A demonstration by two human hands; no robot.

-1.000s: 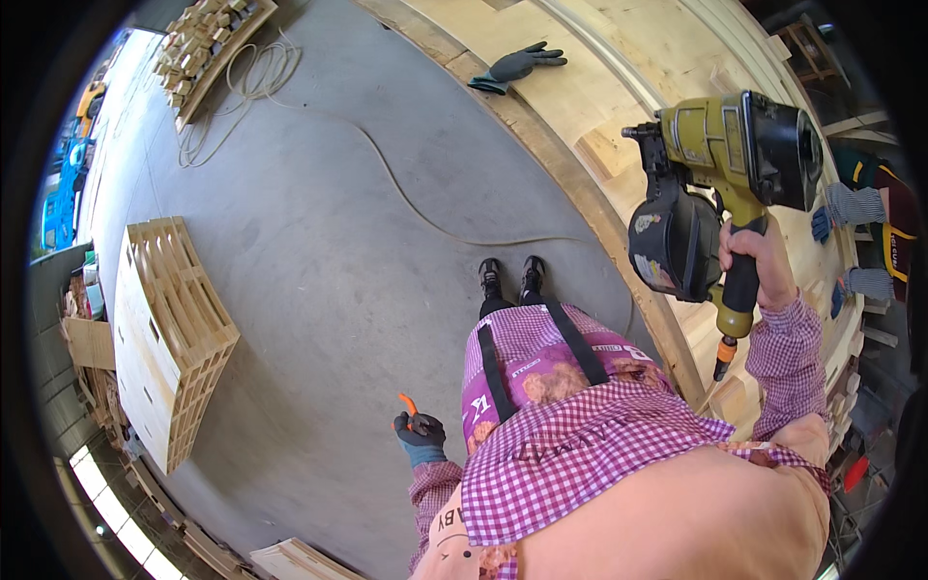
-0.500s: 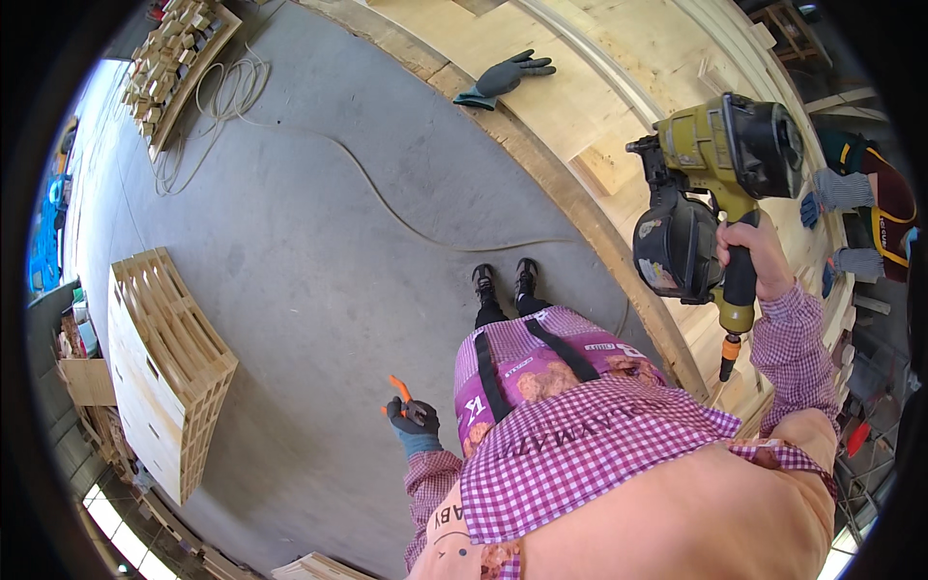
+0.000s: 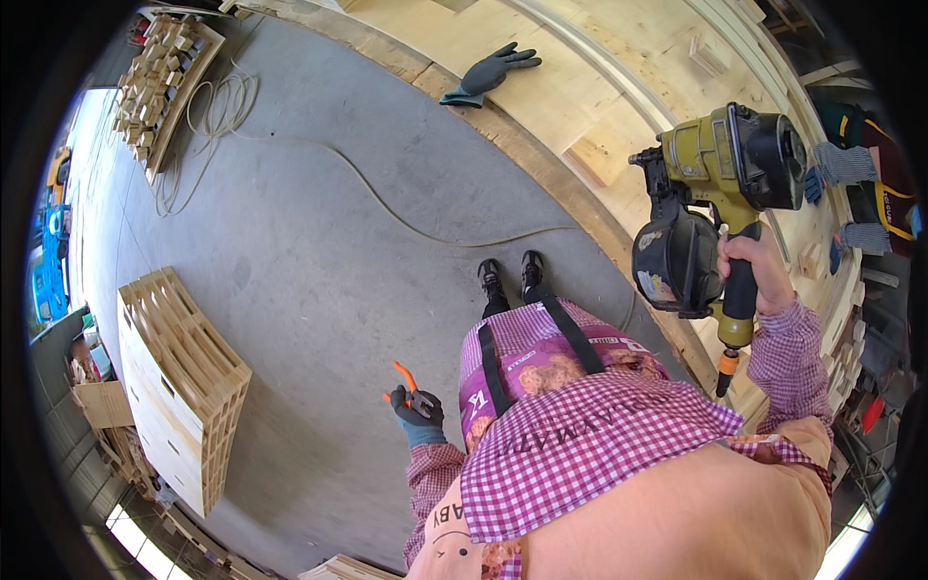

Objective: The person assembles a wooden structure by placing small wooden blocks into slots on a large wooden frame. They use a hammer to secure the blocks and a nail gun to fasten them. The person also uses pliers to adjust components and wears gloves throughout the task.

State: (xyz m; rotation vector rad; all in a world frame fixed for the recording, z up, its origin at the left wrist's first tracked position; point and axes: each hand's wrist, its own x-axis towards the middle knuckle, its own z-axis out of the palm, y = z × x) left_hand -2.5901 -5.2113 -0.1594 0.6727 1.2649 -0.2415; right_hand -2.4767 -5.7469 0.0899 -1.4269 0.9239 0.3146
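Observation:
My bare right hand (image 3: 766, 269) is wrapped round the black grip of a coil nail gun (image 3: 698, 155). The gun has an olive-green body and a round black magazine, and an orange and black air fitting at the bottom of its handle. It is held up over the wooden workbench, to the right of my body. Low at my left side, my left hand (image 3: 421, 410) wears a dark glove with a blue cuff. Its fingers are closed on orange-handled pliers (image 3: 404, 375), whose jaws are partly hidden by the glove. A loose grey glove (image 3: 491, 73) lies on the bench's near edge.
Plywood and long strips cover the workbench (image 3: 580, 97). At the right, a co-worker's gloved hands (image 3: 846, 164) are over the bench. A pale hose (image 3: 358, 174) snakes across the floor. A wooden panel stack (image 3: 184, 387) stands left; a pallet of wood blocks (image 3: 159, 82) is far left.
My left hand has turned slightly, so more of the pliers shows. The nail gun sits slightly lower in the picture, still in my right hand. The whole view has shifted a little.

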